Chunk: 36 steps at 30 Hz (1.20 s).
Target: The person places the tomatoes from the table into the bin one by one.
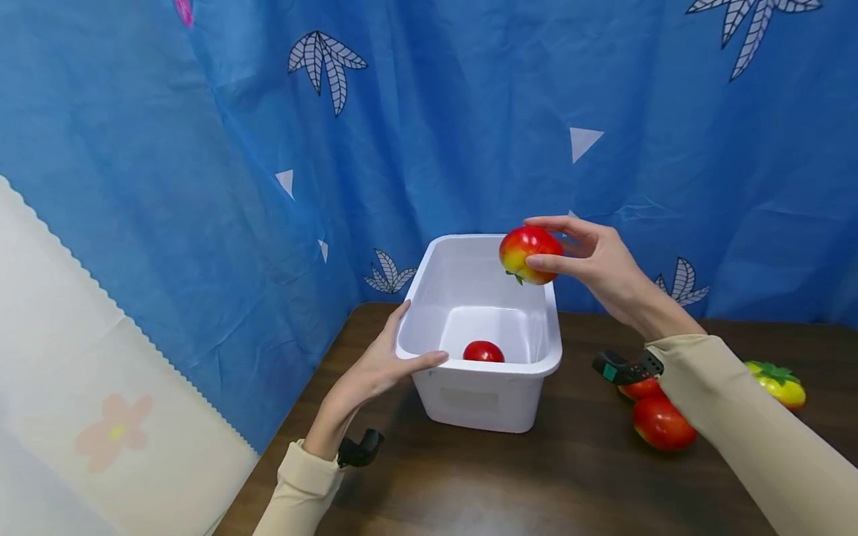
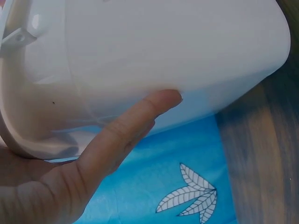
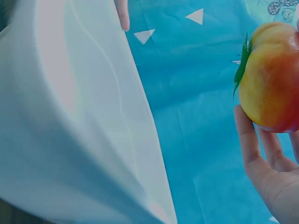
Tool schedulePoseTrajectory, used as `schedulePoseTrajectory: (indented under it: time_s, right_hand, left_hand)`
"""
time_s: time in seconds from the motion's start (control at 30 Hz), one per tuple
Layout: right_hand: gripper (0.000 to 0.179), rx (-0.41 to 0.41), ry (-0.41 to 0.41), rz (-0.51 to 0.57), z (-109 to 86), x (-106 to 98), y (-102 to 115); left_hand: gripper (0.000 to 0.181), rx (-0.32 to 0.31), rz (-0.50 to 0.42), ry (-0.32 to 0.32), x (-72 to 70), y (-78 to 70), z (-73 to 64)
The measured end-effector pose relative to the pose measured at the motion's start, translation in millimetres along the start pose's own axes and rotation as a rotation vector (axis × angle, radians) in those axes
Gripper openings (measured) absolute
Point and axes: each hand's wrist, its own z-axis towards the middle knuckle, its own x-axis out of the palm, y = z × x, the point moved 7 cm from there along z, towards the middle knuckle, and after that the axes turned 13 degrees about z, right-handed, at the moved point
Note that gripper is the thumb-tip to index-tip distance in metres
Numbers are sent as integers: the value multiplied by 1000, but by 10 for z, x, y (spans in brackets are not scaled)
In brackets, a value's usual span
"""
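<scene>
My right hand (image 1: 599, 257) holds a red-and-yellow peach (image 1: 526, 253) between thumb and fingers, over the right rim of a white plastic bin (image 1: 476, 398). The peach's green leaf points down in the head view; the right wrist view shows its yellow side and crease, cut off by the frame edge. At the bin's near left corner rests my left hand (image 1: 375, 365), its thumb along the front rim. Straight fingers (image 2: 126, 126) lie against the outer wall in the left wrist view. Inside the bin, a red fruit (image 1: 483, 351) is partly hidden by the front rim.
On the brown table (image 1: 429, 491), a red fruit (image 1: 663, 423) lies under my right forearm, with another red one (image 1: 640, 388) partly covered by it. A yellow fruit with green leaves (image 1: 779, 385) sits farther right. Behind stands a blue patterned curtain (image 1: 469, 112).
</scene>
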Motion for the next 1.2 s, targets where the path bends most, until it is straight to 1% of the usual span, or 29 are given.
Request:
schedulePoseTrajectory:
  time_s: [0.1,0.23,0.43,0.63,0.73,0.87,1.0,1.2]
  right_hand:
    - [53,-2,1,12,148,93,-15]
    - [55,8,0,26,322,197,-92]
    - [58,22,4,37,477,288,-188]
    - [58,47,24,48,542,386,-301]
    - [59,53,24,44,562,414,-339]
    - [59,78,28,28,583,429,-365]
    - [59,117,31,16,584,430,-404]
    - [59,122,27,9,577,432,-454]
  left_hand:
    - [109,-7,-1,-4,-17,-13,0]
    - [107,-13,-8,0,-27,-23,-4]
    - [108,-26,-17,11,3,-40,-12]
    - [108,-30,-22,2,10,-40,-17]
    - [108,-45,-20,-3,10,-26,-16]
    - [108,-52,-17,-8,7,-19,-12]
    - [107,-37,-26,-3,9,-32,-17]
    - [107,-38,-35,6,15,-42,-24]
